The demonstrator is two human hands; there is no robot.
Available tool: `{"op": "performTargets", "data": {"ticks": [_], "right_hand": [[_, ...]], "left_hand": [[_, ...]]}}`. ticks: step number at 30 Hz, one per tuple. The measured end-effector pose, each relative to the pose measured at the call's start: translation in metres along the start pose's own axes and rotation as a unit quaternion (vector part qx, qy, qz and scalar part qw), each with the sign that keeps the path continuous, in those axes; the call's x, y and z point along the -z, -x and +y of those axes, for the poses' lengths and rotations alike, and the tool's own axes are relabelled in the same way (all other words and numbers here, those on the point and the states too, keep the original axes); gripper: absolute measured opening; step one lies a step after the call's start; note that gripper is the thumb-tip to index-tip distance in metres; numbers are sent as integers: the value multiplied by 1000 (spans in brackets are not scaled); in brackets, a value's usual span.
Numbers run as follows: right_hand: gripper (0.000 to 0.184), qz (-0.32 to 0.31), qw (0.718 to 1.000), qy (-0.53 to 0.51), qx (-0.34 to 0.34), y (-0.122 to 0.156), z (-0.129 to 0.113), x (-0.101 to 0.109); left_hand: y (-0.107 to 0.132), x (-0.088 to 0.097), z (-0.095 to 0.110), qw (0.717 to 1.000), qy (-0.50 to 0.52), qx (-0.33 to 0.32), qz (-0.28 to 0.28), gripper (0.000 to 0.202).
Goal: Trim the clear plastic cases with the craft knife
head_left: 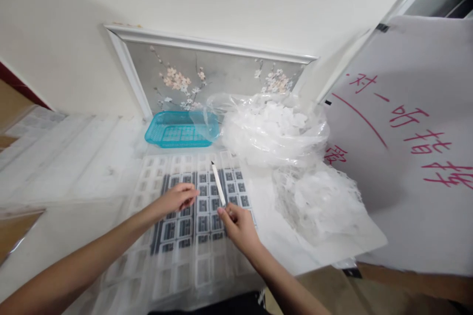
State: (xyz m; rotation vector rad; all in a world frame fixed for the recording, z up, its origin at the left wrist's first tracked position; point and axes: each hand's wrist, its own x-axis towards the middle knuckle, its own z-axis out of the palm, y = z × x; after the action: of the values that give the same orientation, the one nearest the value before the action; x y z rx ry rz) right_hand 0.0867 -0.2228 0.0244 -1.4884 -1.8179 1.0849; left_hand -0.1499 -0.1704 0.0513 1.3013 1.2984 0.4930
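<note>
A clear plastic tray [148,177] with rows of small pockets lies on the white table in front of me; several middle pockets hold small dark rectangular parts [203,204]. My right hand [238,226] pinches a thin white stick-like tool [219,184] whose dark tip points up and away over the filled pockets. My left hand [179,197] hovers over the tray's left part, fingers curled together at the tips; whether they hold a small part I cannot make out.
A turquoise plastic basket [177,130] stands behind the tray. To its right a clear bag of white plastic pieces [273,125] and a loose heap of them [318,199]. Stacked clear trays [55,152] lie left. A white sheet with red writing [410,142] stands right.
</note>
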Motion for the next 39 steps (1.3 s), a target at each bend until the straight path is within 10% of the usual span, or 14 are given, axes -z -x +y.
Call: {"op": "performTargets", "data": {"ticks": [7, 18, 27, 31, 35, 39], "right_hand": [[24, -94, 988, 110, -52, -33, -11, 0], [12, -269, 953, -46, -130, -52, -3, 1], [39, -246, 795, -530, -162, -54, 0, 40], [50, -153, 857, -489, -56, -32, -11, 26], [45, -207, 951, -226, -33, -14, -18, 6], [42, -209, 976, -55, 27, -8, -17, -6]], "left_hand": [[-7, -37, -15, 957, -288, -31, 11, 28], [-11, -48, -18, 959, -281, -22, 1, 22], [-15, -47, -16, 973, -229, 7, -32, 25], [-20, -40, -17, 989, -120, 19, -82, 23], [-20, -34, -16, 991, -69, 24, -108, 22], [-14, -31, -8, 981, 10, 98, -169, 26]]}}
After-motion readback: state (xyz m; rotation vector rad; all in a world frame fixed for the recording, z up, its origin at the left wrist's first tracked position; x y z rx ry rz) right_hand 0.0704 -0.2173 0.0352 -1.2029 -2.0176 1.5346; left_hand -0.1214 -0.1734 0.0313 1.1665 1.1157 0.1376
